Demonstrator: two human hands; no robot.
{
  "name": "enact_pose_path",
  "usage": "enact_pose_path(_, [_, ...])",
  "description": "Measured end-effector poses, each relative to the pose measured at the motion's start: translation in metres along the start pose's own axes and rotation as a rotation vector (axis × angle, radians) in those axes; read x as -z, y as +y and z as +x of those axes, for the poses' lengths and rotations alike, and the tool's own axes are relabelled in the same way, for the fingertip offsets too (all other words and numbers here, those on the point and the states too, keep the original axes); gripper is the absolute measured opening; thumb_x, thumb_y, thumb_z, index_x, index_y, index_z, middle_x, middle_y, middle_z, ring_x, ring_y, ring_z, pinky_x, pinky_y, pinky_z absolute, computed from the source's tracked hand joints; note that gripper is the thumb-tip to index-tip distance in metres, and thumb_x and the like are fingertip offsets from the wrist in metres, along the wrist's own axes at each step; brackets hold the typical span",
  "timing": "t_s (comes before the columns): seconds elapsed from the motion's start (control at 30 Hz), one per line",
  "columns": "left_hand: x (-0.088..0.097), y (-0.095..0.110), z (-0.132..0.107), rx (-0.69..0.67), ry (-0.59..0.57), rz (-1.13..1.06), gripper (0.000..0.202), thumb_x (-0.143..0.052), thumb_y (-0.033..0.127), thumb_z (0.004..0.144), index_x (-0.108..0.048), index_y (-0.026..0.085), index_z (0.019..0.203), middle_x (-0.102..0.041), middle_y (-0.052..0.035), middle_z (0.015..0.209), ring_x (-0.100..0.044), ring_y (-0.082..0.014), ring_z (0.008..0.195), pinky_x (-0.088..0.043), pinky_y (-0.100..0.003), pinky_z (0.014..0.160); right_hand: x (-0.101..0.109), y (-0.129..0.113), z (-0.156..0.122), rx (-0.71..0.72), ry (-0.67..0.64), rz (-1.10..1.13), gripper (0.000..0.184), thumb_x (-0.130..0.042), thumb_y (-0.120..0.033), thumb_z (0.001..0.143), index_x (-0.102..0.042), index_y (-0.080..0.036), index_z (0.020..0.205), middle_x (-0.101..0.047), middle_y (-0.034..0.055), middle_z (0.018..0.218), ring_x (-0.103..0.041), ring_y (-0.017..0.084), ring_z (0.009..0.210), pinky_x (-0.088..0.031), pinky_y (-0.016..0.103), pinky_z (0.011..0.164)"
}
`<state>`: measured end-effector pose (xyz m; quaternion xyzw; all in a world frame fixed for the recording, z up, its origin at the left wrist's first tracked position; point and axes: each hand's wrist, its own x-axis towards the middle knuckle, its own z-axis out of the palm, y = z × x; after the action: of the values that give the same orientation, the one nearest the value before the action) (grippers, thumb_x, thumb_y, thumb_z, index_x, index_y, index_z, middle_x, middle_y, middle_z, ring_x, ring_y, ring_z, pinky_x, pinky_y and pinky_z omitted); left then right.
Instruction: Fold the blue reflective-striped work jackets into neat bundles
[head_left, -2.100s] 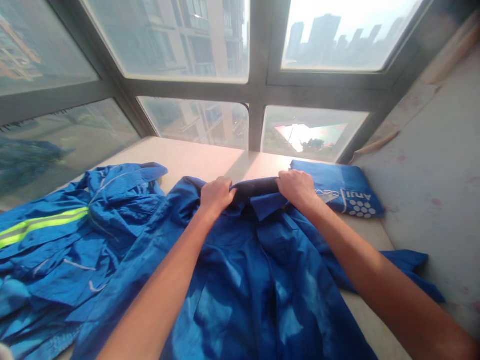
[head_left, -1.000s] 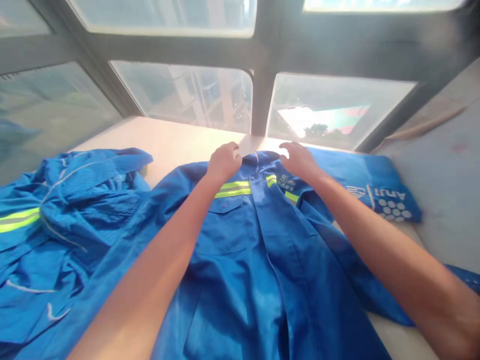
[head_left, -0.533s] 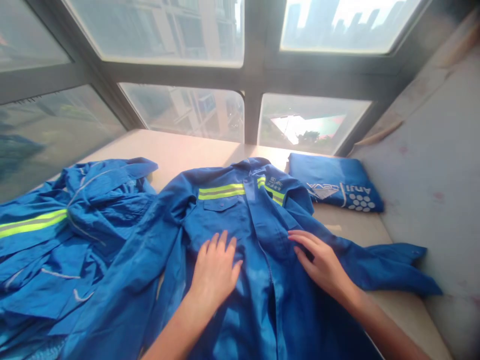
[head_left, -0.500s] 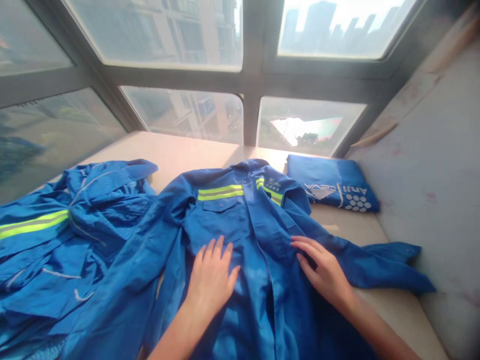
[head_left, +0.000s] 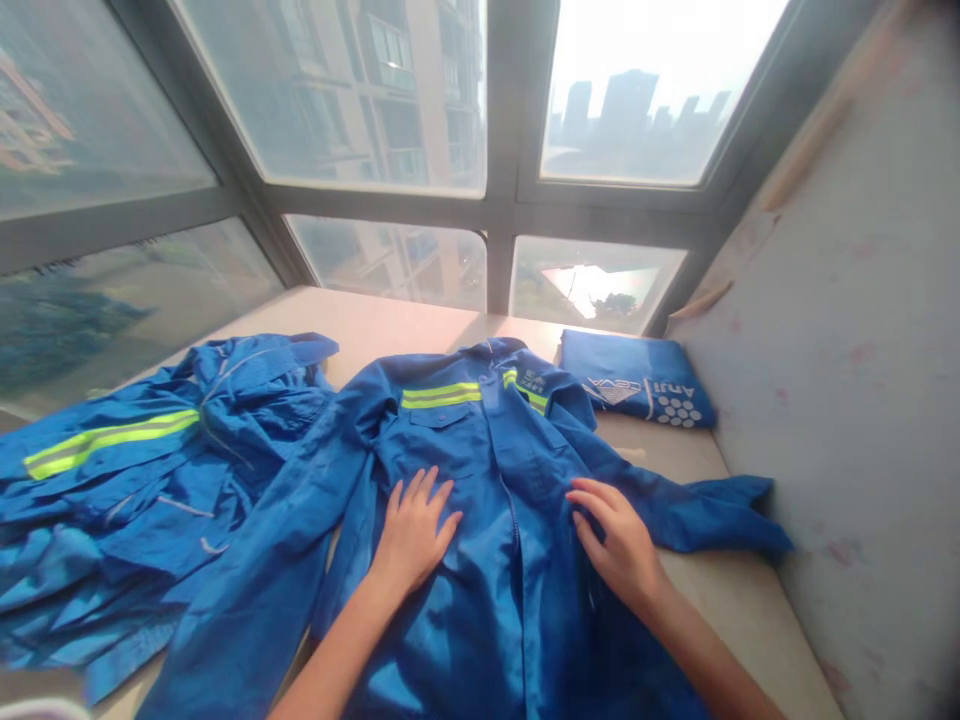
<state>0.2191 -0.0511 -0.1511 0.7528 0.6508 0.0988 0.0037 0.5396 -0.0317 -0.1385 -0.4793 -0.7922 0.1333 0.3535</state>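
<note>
A blue work jacket [head_left: 487, 450] with yellow-green reflective stripes lies front up on a pale window-side table [head_left: 375, 325], collar toward the glass. My left hand [head_left: 414, 528] rests flat on its left chest panel, fingers spread. My right hand [head_left: 615, 535] lies flat on the right panel beside the front placket, fingers stretched out. Neither hand grips the cloth. One sleeve [head_left: 705, 510] trails to the right.
A heap of crumpled blue jackets [head_left: 142, 470] with a reflective stripe covers the left of the table. A folded blue garment with white lettering [head_left: 637, 378] sits at the back right. Windows run along the far edge; a pale wall [head_left: 847, 400] closes the right side.
Both hands let go of the collar, came down the jacket's front and now lie flat on its chest. The jacket is spread out front up.
</note>
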Motion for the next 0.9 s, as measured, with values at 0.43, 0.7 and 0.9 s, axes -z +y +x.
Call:
enact_pose_path(0.43, [-0.029,-0.015,0.077,0.089,0.156,-0.164,0.034,-0.055,0.019,0.086,-0.063,0.017,0.119,-0.060,-0.0116,0.110,-0.055,-0.0269,0.110,-0.045,-0.044,0.097,-0.129,0.015,0.320,0.216,-0.308,-0.629,0.045,-0.051,-0.012,0.089,-0.053,-0.012,0.133,-0.047,0.0186,0.145,-0.042,0.033,0.129,-0.040,0.044,0.100])
enact_pose_path(0.7, [-0.026,-0.019,0.086,0.111,0.150,-0.234,0.033,-0.054,0.019,0.085,-0.062,0.019,0.118,-0.059,-0.0108,0.112,-0.055,-0.0267,0.111,-0.045,-0.044,0.097,-0.157,0.036,0.352,0.230,-0.442,-0.651,0.034,-0.039,-0.007,0.092,-0.065,-0.010,0.113,-0.065,0.0199,0.115,-0.054,0.029,0.111,-0.037,0.041,0.096])
enact_pose_path(0.9, [-0.027,-0.019,0.085,0.105,0.148,-0.237,0.033,-0.053,0.019,0.086,-0.062,0.019,0.118,-0.060,-0.0109,0.112,-0.055,-0.0269,0.113,-0.045,-0.043,0.098,-0.181,0.027,0.296,0.121,-0.438,-0.645,0.036,-0.036,-0.014,0.095,-0.061,-0.007,0.119,-0.058,0.0243,0.127,-0.052,0.030,0.112,-0.041,0.040,0.092])
